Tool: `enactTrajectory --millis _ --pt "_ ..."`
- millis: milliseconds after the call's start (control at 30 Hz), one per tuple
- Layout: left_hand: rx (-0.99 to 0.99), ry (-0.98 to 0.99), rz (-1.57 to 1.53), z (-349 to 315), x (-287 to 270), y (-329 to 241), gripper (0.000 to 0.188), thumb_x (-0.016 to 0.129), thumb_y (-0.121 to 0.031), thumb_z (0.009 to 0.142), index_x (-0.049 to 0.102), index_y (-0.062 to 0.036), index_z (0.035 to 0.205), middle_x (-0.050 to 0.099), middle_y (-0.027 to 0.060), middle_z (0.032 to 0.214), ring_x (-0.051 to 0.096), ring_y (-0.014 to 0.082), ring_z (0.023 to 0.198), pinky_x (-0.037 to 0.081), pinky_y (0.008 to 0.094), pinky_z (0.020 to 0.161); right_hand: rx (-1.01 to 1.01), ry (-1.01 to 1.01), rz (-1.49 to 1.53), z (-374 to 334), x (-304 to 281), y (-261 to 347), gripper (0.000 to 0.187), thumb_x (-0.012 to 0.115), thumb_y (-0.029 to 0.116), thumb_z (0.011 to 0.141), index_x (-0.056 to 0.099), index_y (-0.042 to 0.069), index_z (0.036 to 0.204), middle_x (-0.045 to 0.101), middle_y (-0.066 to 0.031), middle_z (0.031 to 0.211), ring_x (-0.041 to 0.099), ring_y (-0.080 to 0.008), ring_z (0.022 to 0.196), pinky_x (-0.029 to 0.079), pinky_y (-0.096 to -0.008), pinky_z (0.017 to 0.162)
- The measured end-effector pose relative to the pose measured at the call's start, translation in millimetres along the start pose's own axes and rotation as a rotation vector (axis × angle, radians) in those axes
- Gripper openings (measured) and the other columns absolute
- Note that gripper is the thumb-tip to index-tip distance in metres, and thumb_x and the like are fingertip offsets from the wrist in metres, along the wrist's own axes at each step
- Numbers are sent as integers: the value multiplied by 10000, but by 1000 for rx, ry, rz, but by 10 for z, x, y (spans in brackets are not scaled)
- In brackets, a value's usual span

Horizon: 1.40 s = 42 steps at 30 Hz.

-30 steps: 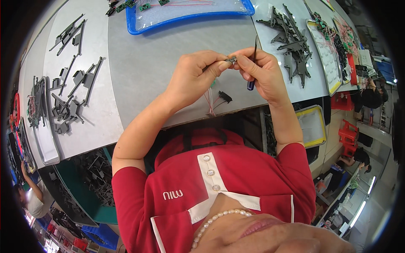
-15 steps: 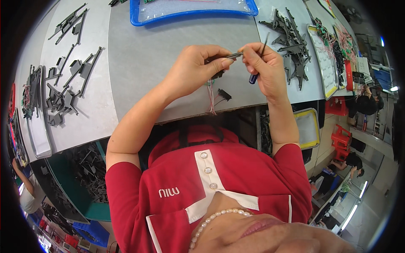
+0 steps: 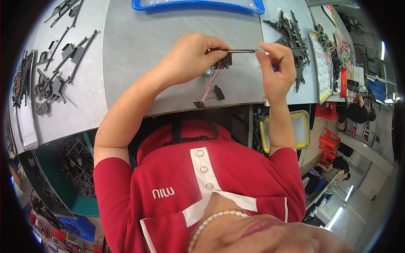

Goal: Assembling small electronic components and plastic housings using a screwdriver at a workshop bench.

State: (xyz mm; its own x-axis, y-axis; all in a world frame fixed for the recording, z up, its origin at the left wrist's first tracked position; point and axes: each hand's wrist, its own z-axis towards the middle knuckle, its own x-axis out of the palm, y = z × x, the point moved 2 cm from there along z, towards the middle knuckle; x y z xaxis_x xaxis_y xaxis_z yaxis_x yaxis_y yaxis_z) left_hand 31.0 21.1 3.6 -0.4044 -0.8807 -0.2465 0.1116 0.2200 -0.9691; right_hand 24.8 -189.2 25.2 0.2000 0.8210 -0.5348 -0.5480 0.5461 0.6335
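My left hand point(image 3: 200, 52) is closed on one end of a slim black plastic bracket point(image 3: 242, 51) above the grey table. A blocky black section point(image 3: 226, 61) hangs below the bar, and thin wires run along it. Red and white wires point(image 3: 209, 82) drop from beneath the left hand, beside a small green round board point(image 3: 208, 72). Down on the table lie a small dark connector point(image 3: 199, 104) and a black piece point(image 3: 218, 92). My right hand point(image 3: 278, 69) is at the bar's far right end, its fingertips blurred. A dark blue handle point(image 3: 275, 67) shows in its curled fingers; most of that tool is hidden.
Black plastic brackets point(image 3: 78, 55) lie scattered at left, and another pile point(image 3: 291, 36) at right. A blue-rimmed tray point(image 3: 198, 6) stands at the far edge. Beyond the right pile, a yellow-rimmed tray point(image 3: 320, 67) sits near green boards with wires point(image 3: 325, 38). A bin point(image 3: 84, 206) is below left.
My right hand has moved slightly right, away from my left, and its tool's thin shaft no longer shows. More of the bracket is exposed between the hands. The view has shifted slightly.
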Motion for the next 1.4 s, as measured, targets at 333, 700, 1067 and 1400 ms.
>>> enactTrajectory --millis 333,700,1067,1400 --pt "-23 61 -5 0 46 54 236 552 -121 901 652 16 1065 622 57 752 524 101 677 441 260 619 -284 223 -142 -39 115 35 235 755 59 707 736 167 916 602 1 865 461 -101 556 376 -218 465" --pt "9 27 76 -22 82 11 240 576 -144 893 658 25 1042 674 112 816 605 143 718 481 278 665 -271 233 -221 -98 133 52 216 748 75 705 727 162 901 616 6 858 485 -113 554 406 -227 474" --pt "-12 -30 129 -16 121 41 192 574 -90 874 678 18 994 670 135 752 600 164 635 477 298 603 -153 362 -172 -73 91 196 231 710 85 753 699 140 976 604 -4 850 519 -142 560 438 -263 496" --pt "-18 9 266 17 170 147 188 571 -94 862 685 8 972 672 171 787 629 268 680 488 351 654 -176 580 -465 -89 60 22 317 592 87 831 639 179 1131 544 -38 671 547 -217 550 443 -331 492"
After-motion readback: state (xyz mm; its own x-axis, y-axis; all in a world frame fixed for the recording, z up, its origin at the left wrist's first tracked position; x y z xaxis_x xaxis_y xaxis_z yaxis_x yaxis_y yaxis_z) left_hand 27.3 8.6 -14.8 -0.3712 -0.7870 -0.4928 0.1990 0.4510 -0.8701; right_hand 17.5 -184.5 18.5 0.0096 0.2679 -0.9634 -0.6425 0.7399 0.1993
